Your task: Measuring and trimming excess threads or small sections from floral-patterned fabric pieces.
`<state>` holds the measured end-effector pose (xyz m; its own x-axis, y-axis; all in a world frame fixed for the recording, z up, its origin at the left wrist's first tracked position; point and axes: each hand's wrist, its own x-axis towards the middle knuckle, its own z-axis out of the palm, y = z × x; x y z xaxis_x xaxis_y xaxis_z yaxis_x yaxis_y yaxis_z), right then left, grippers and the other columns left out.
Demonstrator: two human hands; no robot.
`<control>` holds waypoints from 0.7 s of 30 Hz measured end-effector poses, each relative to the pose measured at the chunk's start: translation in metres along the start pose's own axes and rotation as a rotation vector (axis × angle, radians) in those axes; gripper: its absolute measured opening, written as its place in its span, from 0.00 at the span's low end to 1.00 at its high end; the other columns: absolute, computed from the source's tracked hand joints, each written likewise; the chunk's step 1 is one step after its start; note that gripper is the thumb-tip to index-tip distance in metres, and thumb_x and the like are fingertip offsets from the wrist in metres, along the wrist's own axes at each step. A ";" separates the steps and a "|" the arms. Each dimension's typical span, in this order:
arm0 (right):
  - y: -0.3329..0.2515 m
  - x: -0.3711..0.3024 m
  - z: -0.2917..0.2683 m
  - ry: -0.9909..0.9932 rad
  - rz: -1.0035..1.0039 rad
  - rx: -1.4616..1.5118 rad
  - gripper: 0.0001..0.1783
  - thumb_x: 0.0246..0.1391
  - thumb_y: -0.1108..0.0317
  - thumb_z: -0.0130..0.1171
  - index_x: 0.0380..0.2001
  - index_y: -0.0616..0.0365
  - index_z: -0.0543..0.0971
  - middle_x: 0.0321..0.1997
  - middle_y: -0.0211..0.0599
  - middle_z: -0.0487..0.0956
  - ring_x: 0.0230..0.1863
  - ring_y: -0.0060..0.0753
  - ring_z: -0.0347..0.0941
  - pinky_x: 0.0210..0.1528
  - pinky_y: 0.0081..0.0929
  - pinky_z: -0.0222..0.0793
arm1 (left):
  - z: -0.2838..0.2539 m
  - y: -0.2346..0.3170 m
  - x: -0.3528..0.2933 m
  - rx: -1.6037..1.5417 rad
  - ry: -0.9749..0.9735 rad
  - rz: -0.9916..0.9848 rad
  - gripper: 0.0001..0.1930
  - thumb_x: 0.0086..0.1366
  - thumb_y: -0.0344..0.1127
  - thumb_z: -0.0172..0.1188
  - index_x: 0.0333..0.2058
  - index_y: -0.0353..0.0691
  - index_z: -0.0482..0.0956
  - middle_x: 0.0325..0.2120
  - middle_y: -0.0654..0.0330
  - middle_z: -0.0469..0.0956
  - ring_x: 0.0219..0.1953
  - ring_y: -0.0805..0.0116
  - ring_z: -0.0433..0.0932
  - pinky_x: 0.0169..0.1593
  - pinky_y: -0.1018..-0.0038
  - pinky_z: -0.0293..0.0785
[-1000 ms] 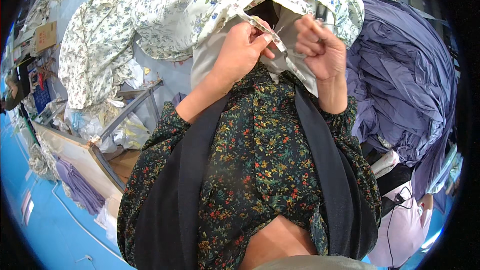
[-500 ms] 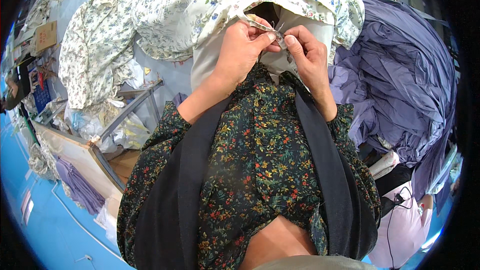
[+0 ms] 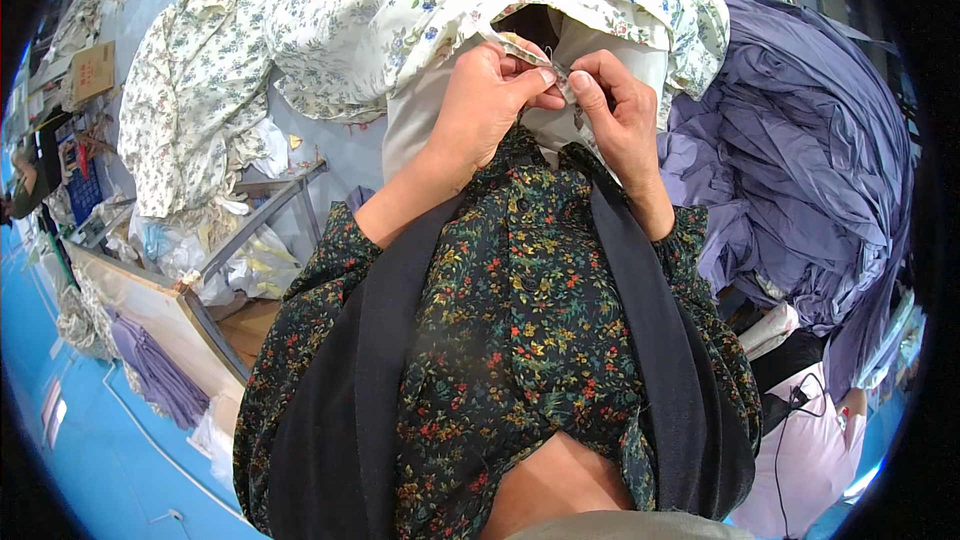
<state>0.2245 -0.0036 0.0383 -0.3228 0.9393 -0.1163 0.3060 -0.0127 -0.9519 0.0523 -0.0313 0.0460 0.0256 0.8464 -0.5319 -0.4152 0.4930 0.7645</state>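
Observation:
My left hand (image 3: 490, 95) pinches a narrow patterned fabric strip (image 3: 516, 47) between thumb and fingers. Close beside it, my right hand (image 3: 622, 110) is closed on the same strip, its thumb pressed against the fingers. A short piece of the strip spans the small space between my fingertips, and a fine thread seems to stand up there. Behind both hands lies a white floral cloth (image 3: 420, 10) with blue flowers and green leaves. A dark opening shows in its folds just beyond my fingers. Pale plain fabric (image 3: 415, 120) hangs below it.
A large heap of purple-grey cloth (image 3: 800, 140) rises at the right. To the left stand a metal frame (image 3: 265, 215) with plastic bags and scraps, and a cardboard box (image 3: 93, 72). A pink-covered item with a black cord (image 3: 800, 450) is at lower right. Another person (image 3: 30, 185) shows at far left.
My hands stay almost in place, with the strip shifting slightly between the fingers. The person at the far left has changed posture a little.

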 end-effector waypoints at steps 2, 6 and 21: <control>0.000 0.001 0.001 0.000 -0.025 -0.032 0.13 0.62 0.62 0.57 0.31 0.61 0.76 0.16 0.28 0.70 0.20 0.17 0.64 0.23 0.20 0.59 | -0.001 0.001 -0.001 0.000 0.012 -0.003 0.09 0.63 0.26 0.60 0.40 0.33 0.73 0.32 0.55 0.80 0.31 0.68 0.82 0.38 0.75 0.79; 0.002 0.000 -0.001 0.016 -0.009 -0.018 0.13 0.62 0.62 0.57 0.30 0.61 0.76 0.18 0.25 0.69 0.22 0.15 0.62 0.24 0.19 0.58 | 0.000 0.002 0.001 0.040 -0.015 -0.014 0.09 0.63 0.27 0.61 0.41 0.34 0.73 0.32 0.56 0.80 0.31 0.68 0.82 0.38 0.75 0.79; 0.007 -0.005 -0.001 -0.031 0.126 0.212 0.13 0.64 0.61 0.55 0.30 0.60 0.75 0.19 0.18 0.66 0.23 0.10 0.58 0.24 0.16 0.52 | -0.001 -0.004 0.004 -0.065 -0.012 0.083 0.08 0.64 0.24 0.60 0.41 0.35 0.72 0.32 0.57 0.79 0.34 0.67 0.81 0.42 0.71 0.80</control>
<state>0.2290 -0.0079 0.0328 -0.3221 0.9149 -0.2432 0.1515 -0.2038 -0.9672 0.0530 -0.0297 0.0402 -0.0009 0.8864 -0.4630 -0.4746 0.4072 0.7804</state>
